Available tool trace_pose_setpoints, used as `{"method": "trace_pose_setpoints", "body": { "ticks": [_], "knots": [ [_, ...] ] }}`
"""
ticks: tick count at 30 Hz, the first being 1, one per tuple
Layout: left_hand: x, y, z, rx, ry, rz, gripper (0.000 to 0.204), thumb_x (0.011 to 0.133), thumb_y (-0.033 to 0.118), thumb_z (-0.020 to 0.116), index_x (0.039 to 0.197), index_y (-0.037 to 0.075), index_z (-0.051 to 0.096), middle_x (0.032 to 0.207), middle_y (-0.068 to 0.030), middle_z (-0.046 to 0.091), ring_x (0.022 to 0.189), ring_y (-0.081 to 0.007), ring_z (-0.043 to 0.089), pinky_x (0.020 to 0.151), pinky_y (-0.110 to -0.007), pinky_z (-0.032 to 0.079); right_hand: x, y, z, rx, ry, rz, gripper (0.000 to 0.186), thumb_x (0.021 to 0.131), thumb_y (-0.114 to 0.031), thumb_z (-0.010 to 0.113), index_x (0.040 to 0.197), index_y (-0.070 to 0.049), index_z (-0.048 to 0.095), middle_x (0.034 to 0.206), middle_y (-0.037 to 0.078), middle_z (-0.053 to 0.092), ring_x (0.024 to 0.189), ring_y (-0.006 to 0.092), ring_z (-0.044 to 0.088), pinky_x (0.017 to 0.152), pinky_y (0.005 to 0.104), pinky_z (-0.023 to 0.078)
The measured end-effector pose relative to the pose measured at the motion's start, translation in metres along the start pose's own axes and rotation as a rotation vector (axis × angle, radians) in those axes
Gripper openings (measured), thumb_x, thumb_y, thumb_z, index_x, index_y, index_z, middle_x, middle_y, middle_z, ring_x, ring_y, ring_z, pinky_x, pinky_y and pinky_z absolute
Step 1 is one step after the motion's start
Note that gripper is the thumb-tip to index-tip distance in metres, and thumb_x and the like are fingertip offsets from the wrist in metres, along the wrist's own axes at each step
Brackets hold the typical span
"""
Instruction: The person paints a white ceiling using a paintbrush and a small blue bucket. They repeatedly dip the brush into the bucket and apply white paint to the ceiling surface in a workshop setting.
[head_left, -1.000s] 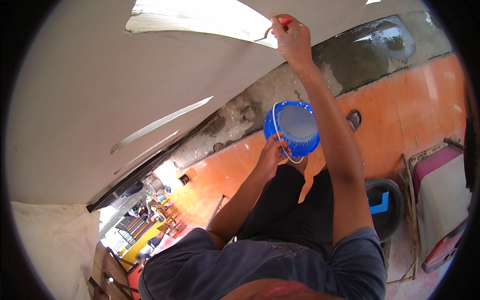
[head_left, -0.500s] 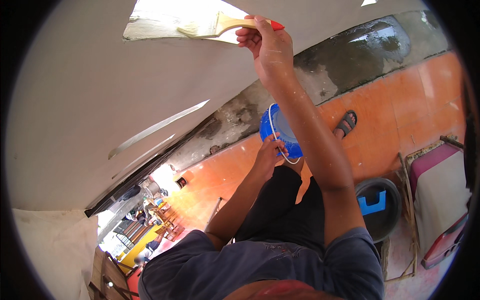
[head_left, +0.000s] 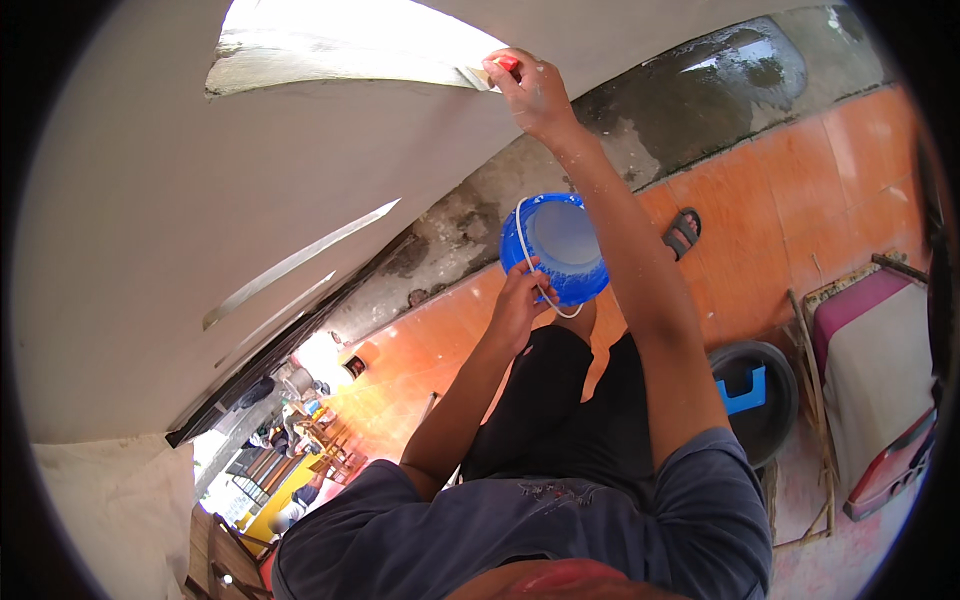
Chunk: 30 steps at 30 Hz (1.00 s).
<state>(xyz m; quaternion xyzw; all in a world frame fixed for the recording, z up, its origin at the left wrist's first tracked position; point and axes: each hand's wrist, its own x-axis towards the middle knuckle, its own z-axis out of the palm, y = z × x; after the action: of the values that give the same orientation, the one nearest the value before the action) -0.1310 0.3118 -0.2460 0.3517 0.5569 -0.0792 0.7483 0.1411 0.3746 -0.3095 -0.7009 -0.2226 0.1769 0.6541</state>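
Note:
A paintbrush [head_left: 508, 63] is gripped in my right hand [head_left: 535, 92], raised at the wall's opening [head_left: 330, 62]. Only its red handle end and a bit of its head show; my fingers cover the rest. Lower down, my left hand [head_left: 524, 302] is closed on the rim and white handle of a blue bucket [head_left: 515, 232]. Whitish liquid lies inside that bucket, and its far right side is partly behind my right forearm.
The pale wall [head_left: 200, 220] slants across the left, with narrow slots. Wet concrete [head_left: 690, 110] borders an orange floor [head_left: 800, 190]. A black basin [head_left: 775, 430] with a blue piece stands at right, beside a cushioned item [head_left: 880, 370]. Furniture and a person are at far lower left.
My right hand has turned and shifted slightly left and down, so the brush now points away and mostly hides behind my fingers. The bucket appears slightly further left, with more of its inside showing.

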Motion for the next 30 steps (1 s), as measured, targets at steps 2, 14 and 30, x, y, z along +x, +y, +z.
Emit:
{"method": "trace_pose_setpoints", "body": {
  "ticks": [2,14,30],
  "knots": [
    [0.001,-0.001,0.000,-0.006,-0.010,-0.001,0.037,0.099,0.020,0.046,0.132,0.007,0.038,0.092,-0.0043,0.053,0.090,-0.0182,0.056,0.087,-0.040,0.049,0.001,-0.023,-0.003,0.302,0.040,-0.022,0.028,0.098,-0.028,0.058,0.101,-0.001,0.067,0.084,0.007,0.070,0.075,0.0139,0.063,0.074,0.0262,0.051],
    [0.010,0.000,0.013,0.012,-0.021,0.025,0.042,0.098,0.024,0.048,0.134,0.005,0.038,0.092,-0.0022,0.052,0.090,-0.0169,0.055,0.088,-0.041,0.049,-0.025,0.101,0.015,0.833,0.473,0.503,0.026,0.101,-0.021,0.054,0.098,0.003,0.063,0.075,0.012,0.067,0.062,0.0167,0.063,0.062,0.0282,0.054],
    [0.030,0.015,0.073,-0.072,-0.171,0.102,0.041,0.099,0.017,0.047,0.135,0.003,0.030,0.098,-0.0096,0.056,0.099,-0.0248,0.061,0.091,-0.042,0.050,-0.219,0.012,-0.207,0.318,0.213,0.593,0.026,0.099,-0.019,0.058,0.111,0.004,0.062,0.085,0.011,0.069,0.074,0.0151,0.065,0.072,0.0277,0.053]
  ]
}}
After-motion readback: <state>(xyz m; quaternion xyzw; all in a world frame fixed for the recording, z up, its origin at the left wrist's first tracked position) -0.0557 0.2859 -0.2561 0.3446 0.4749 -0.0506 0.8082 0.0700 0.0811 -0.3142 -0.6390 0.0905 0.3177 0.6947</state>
